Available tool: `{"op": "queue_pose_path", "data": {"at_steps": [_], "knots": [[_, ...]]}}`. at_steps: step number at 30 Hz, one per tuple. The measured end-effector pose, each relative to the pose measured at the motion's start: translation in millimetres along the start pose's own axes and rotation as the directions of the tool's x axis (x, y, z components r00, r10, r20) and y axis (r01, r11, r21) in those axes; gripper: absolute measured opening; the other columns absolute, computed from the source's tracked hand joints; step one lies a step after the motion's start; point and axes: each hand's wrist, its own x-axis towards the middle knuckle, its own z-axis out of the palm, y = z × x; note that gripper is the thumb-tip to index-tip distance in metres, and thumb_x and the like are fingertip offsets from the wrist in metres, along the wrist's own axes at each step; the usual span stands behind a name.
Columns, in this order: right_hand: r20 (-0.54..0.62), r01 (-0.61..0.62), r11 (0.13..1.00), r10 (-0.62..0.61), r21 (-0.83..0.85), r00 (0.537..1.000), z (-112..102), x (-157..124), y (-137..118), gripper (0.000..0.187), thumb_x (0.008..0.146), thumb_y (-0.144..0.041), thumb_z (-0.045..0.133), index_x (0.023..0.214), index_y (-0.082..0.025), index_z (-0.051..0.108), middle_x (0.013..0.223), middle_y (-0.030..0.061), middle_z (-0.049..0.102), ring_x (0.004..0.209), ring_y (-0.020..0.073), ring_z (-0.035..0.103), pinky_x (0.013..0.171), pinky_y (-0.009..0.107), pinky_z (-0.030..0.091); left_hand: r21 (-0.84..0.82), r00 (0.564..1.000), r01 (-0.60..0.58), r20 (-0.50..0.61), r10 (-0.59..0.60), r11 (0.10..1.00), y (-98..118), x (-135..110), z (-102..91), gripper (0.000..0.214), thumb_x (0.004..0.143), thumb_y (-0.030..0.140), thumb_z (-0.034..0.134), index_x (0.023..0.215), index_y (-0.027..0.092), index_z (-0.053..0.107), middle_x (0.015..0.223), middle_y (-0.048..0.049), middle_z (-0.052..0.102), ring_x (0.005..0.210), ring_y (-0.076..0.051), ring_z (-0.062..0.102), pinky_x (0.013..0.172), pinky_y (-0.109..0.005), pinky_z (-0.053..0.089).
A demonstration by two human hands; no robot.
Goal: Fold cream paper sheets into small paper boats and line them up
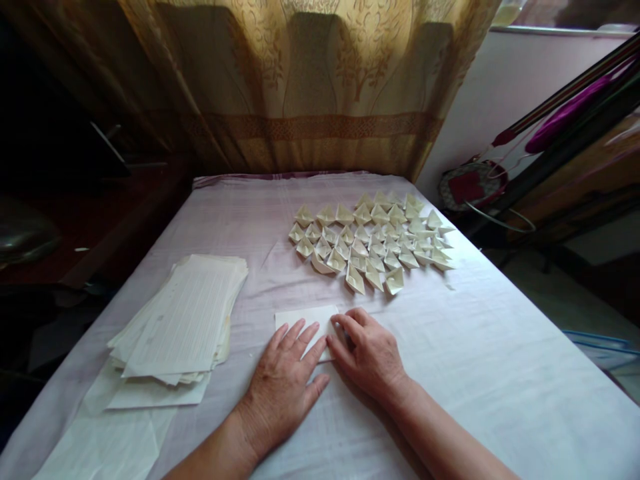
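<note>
A small folded sheet of white paper (303, 315) lies flat on the cloth in front of me. My left hand (289, 370) rests on its left part with the fingers spread. At the paper's right edge my right hand (370, 350) has thumb and forefinger drawn together, pinching that edge; the fingers cover this end of the sheet. Beyond the hands, to the right, stand several folded paper boats (361, 247), packed close in rows. A stack of lined paper sheets (185, 320) lies to the left of my left hand, its edges uneven.
A pale checked cloth (240, 220) covers the work surface. Gold patterned curtains (310, 80) hang behind its far edge. A patterned bag (473, 185) is by the wall at right, near a slanting dark frame. A dark red table (95, 220) stands at left.
</note>
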Motion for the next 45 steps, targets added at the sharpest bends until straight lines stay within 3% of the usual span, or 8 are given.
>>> {"op": "queue_pose_path", "data": {"at_steps": [9, 14, 17, 23, 27, 30, 37, 45], "knots": [[-0.014, 0.083, 0.996, -0.083, -0.016, 0.996, -1.3, -11.5, 0.9, 0.010, 0.085, -0.026, 0.060, 0.091, -0.018, 0.060, 0.093, 0.0086, 0.063, 0.086, 0.0224, 0.058, 0.078, 0.033, 0.046, 0.007, 1.000, -0.011, -0.028, 0.011, 1.000, -1.0, 0.2, 2.2, 0.046, 0.095, 0.051, 0.051, 0.134, 0.027, 0.058, 0.142, -0.0025, 0.058, 0.133, -0.025, 0.047, 0.113, -0.043, 0.032], [-0.045, 0.175, 0.982, -0.178, -0.075, 0.983, -3.2, -15.3, 5.1, 0.021, 0.088, -0.026, 0.058, 0.107, -0.019, 0.064, 0.126, 0.0142, 0.061, 0.115, 0.0290, 0.056, 0.094, 0.042, 0.044, 0.039, 0.999, -0.023, -0.044, 0.025, 0.999, -1.2, 0.4, 2.8, 0.047, 0.095, 0.052, 0.050, 0.134, 0.027, 0.058, 0.141, -0.0021, 0.059, 0.132, -0.026, 0.049, 0.112, -0.043, 0.033], [-0.008, 0.308, 0.948, -0.310, -0.080, 0.951, -6.9, -17.7, 6.7, 0.028, 0.093, -0.021, 0.052, 0.119, -0.021, 0.064, 0.131, 0.0106, 0.063, 0.129, 0.0274, 0.050, 0.105, 0.044, 0.037, 0.045, 0.999, -0.027, -0.031, 0.029, 0.999, -2.0, 0.2, 3.9, 0.046, 0.095, 0.052, 0.050, 0.132, 0.026, 0.059, 0.141, -0.0030, 0.058, 0.132, -0.026, 0.049, 0.112, -0.045, 0.034], [0.076, 0.432, 0.902, -0.430, -0.005, 0.900, -21.5, -27.1, 14.4, 0.025, 0.097, -0.023, 0.049, 0.115, -0.023, 0.067, 0.121, 0.0038, 0.070, 0.121, 0.0222, 0.058, 0.110, 0.043, 0.034, 0.013, 0.999, -0.027, -0.042, 0.027, 1.000, -2.9, -1.0, 5.5, 0.046, 0.095, 0.049, 0.051, 0.135, 0.027, 0.056, 0.142, -0.0026, 0.057, 0.133, -0.025, 0.048, 0.112, -0.044, 0.034], [0.149, 0.434, 0.901, -0.427, -0.019, 0.892, -28.4, -30.0, 18.8, 0.026, 0.097, -0.027, 0.050, 0.116, -0.025, 0.068, 0.126, 0.0021, 0.068, 0.123, 0.0247, 0.056, 0.110, 0.046, 0.033, -0.009, 0.999, -0.033, -0.003, 0.033, 0.999, -4.5, -3.8, 4.2, 0.044, 0.094, 0.044, 0.054, 0.136, 0.030, 0.056, 0.146, -0.0045, 0.053, 0.137, -0.027, 0.043, 0.114, -0.047, 0.032], [0.209, 0.426, 0.905, -0.411, -0.027, 0.887, -30.3, -30.9, 21.0, 0.030, 0.097, -0.032, 0.052, 0.122, -0.025, 0.066, 0.129, 0.0037, 0.066, 0.125, 0.0264, 0.054, 0.110, 0.048, 0.033, -0.007, 0.993, -0.077, 0.089, 0.078, 0.997, -8.6, -5.0, -0.4, 0.047, 0.092, 0.044, 0.058, 0.139, 0.035, 0.053, 0.153, -0.0074, 0.044, 0.141, -0.030, 0.038, 0.114, -0.051, 0.030], [0.310, 0.412, 0.911, -0.384, -0.027, 0.870, -34.7, -33.5, 25.6, 0.039, 0.096, -0.038, 0.054, 0.133, -0.028, 0.060, 0.140, 0.0041, 0.059, 0.133, 0.0283, 0.048, 0.113, 0.050, 0.030, -0.045, 0.931, -0.152, 0.327, 0.159, 0.987, -23.8, -4.6, -19.6, 0.063, 0.092, 0.052, 0.055, 0.150, 0.039, 0.033, 0.160, -0.0078, 0.033, 0.146, -0.030, 0.029, 0.118, -0.051, 0.022], [0.286, 0.397, 0.918, -0.375, -0.020, 0.882, -31.5, -35.5, 26.6, 0.034, 0.097, -0.036, 0.054, 0.129, -0.029, 0.063, 0.138, 0.0037, 0.061, 0.132, 0.0274, 0.049, 0.113, 0.050, 0.030, 0.050, 0.932, -0.183, 0.327, 0.157, 0.982, -42.7, -34.8, -34.4, 0.065, 0.092, 0.064, 0.048, 0.150, 0.038, 0.035, 0.157, -0.0056, 0.038, 0.144, -0.028, 0.034, 0.119, -0.049, 0.011]]}}
